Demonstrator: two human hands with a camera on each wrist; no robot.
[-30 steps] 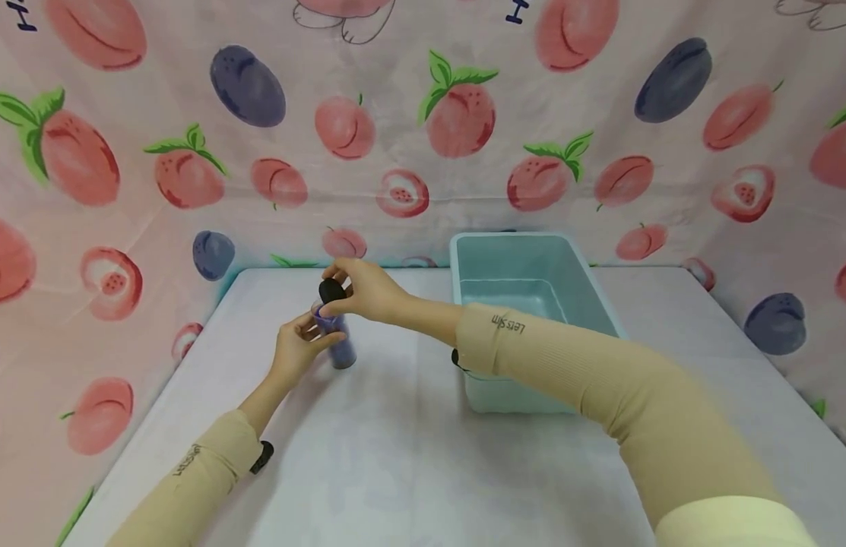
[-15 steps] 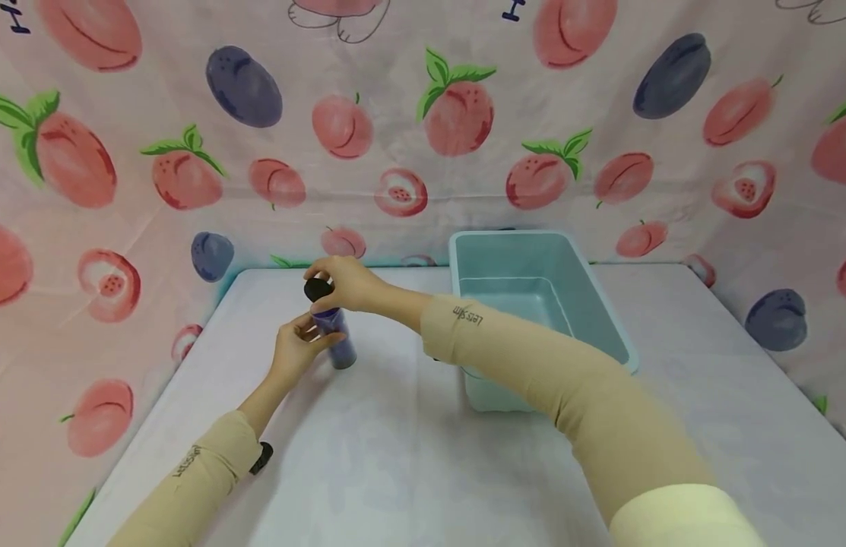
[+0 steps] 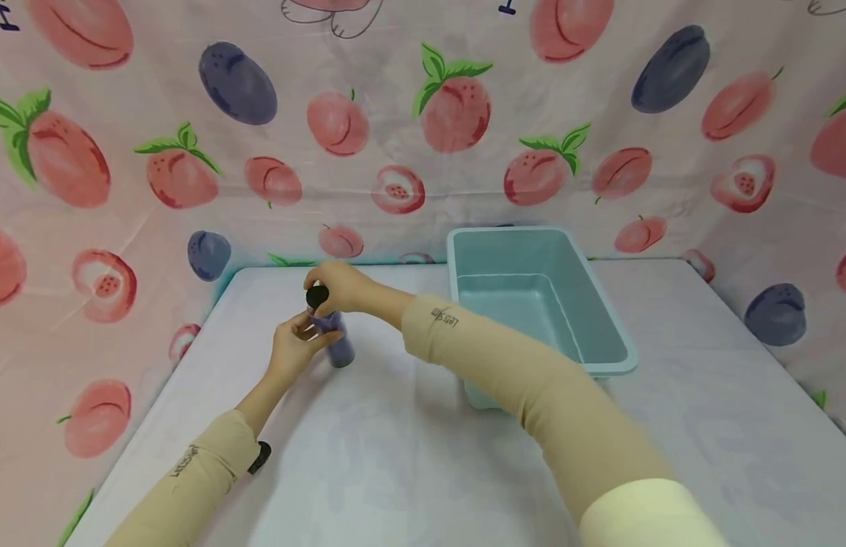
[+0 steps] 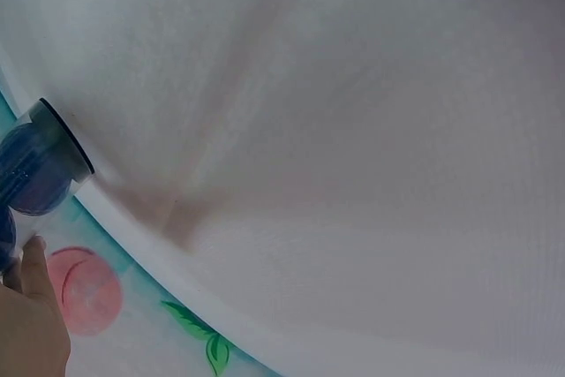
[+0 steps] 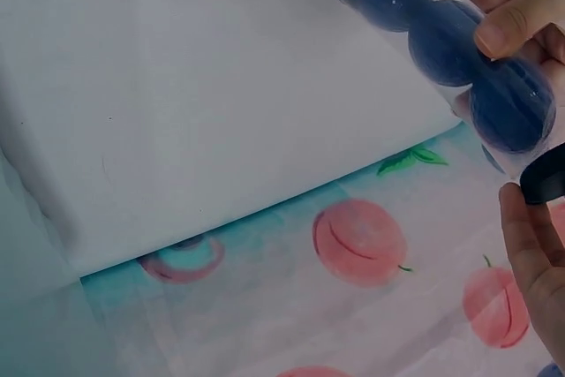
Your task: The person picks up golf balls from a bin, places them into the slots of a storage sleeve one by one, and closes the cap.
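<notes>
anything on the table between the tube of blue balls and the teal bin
In the head view, only the person's right forearm crosses above that stretch between the clear tube and the teal bin; the white table beneath looks bare.

Wide bare tabletop (image 3: 409,456) lies open in front and to the right; the teal bin (image 3: 603,334) blocks the middle-right, and the fruit-print cloth wall (image 3: 395,152) closes off behind.

Both hands meet with fingers curled, left hand (image 3: 294,351) below right hand (image 3: 342,287).
</notes>
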